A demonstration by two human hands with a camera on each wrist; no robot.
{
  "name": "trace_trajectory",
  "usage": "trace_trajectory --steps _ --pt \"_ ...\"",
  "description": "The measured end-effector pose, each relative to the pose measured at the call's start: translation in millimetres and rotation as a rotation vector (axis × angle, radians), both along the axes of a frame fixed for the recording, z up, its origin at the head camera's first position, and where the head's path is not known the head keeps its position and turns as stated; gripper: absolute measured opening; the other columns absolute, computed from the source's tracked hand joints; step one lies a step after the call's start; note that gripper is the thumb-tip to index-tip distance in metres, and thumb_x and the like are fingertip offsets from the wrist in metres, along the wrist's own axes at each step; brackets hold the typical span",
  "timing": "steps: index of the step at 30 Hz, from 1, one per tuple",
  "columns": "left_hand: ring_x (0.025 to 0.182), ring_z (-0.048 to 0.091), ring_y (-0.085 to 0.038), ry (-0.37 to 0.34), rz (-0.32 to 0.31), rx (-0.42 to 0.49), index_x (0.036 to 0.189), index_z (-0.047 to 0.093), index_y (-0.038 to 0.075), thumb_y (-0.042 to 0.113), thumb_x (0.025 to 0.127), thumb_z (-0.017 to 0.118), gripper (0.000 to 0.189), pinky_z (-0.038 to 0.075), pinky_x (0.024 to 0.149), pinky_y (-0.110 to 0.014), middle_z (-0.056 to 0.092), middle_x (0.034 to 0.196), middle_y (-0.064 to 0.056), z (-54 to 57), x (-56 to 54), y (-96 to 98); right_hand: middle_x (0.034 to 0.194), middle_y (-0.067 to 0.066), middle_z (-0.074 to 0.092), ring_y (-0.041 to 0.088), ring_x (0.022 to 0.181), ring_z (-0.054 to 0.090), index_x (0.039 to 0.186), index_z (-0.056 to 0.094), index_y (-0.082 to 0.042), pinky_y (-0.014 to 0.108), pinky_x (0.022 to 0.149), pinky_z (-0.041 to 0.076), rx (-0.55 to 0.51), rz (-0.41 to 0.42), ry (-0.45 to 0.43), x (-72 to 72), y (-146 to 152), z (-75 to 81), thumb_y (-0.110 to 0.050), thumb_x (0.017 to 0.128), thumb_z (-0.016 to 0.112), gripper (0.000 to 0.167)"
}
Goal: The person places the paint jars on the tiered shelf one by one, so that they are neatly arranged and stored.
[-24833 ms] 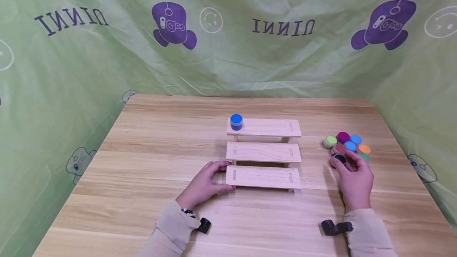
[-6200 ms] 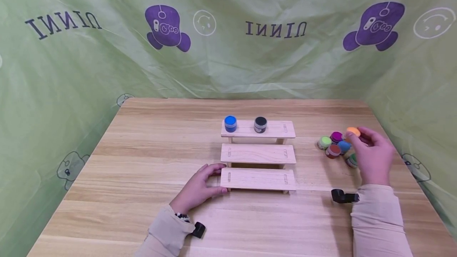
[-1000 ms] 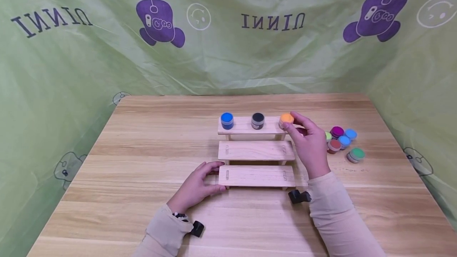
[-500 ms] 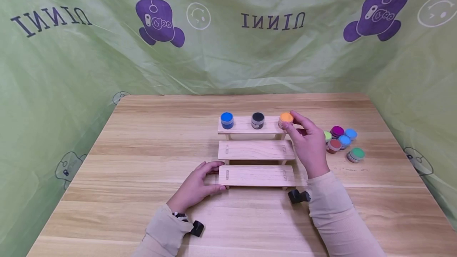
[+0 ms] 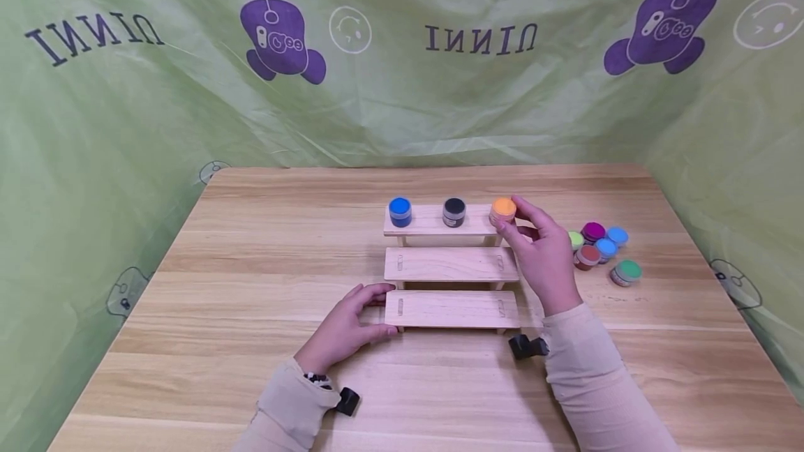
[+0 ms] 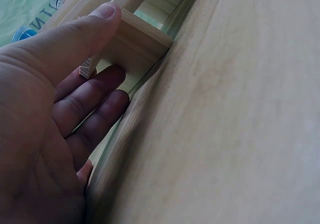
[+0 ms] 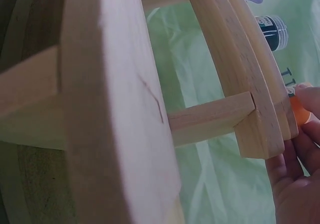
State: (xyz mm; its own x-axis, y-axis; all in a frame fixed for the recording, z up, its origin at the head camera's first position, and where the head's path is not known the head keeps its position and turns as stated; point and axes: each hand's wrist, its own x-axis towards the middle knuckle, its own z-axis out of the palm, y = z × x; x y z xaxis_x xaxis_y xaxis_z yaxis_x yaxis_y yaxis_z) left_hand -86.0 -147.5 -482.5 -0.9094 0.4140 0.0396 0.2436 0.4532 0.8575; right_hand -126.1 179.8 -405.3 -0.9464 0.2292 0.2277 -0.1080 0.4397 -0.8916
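Note:
A three-tier wooden stand [image 5: 452, 309] occupies the middle of the table in the head view. My left hand [image 5: 342, 333] grips the left end of its lowest step, thumb at the front and fingers behind. On the right end of the top step, my right hand [image 5: 545, 260] pinches an orange-lidded paint pot [image 5: 503, 208] between thumb and fingers; the right wrist view shows the thumb [image 7: 306, 91] against this pot. A black paint pot [image 5: 453, 213] stands mid-step, and a blue paint pot [image 5: 400, 213] at the left end. The lower two steps bear nothing.
Right of the stand, several more pots cluster: purple [image 5: 593, 231], light blue [image 5: 618, 236], brown [image 5: 587, 257] and a light green one [image 5: 576, 239] partly behind my right hand. A green pot [image 5: 626, 272] sits slightly apart. Green printed cloth [image 5: 402, 110] surrounds the wooden table [image 5: 251, 264].
Over the longer span, the black pot, then the orange one, went from the cluster to the top step. During the last second the right thumb shifts slightly down the orange pot; the left hand stays.

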Motion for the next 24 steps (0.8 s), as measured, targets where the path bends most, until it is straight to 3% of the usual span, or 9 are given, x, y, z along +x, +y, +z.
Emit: trace_trajectory --steps 13,24 --pt "0.117 0.061 -0.02 0.002 -0.006 0.017 0.137 0.059 0.016 0.028 0.078 0.088 0.068 0.009 0.123 -0.044 0.07 0.117 0.002 -0.4 -0.3 0.2 0.139 0.012 0.06 0.027 0.121 0.06 0.143 0.056 -0.007 0.037 0.104 0.047 -0.046 0.049 -0.011 2.0 7.1 -1.5 -0.024 0.094 0.073 0.055" --pt "0.119 0.06 -0.023 0.004 -0.007 0.02 0.137 0.059 0.014 0.027 0.077 0.088 0.067 0.009 0.123 -0.045 0.069 0.116 0.002 -1.0 -0.5 0.0 0.139 0.01 0.06 0.025 0.121 0.059 0.142 0.056 -0.004 0.015 0.094 0.048 -0.058 0.089 0.022 2.9 11.7 -6.0 -0.023 0.094 0.074 0.055"
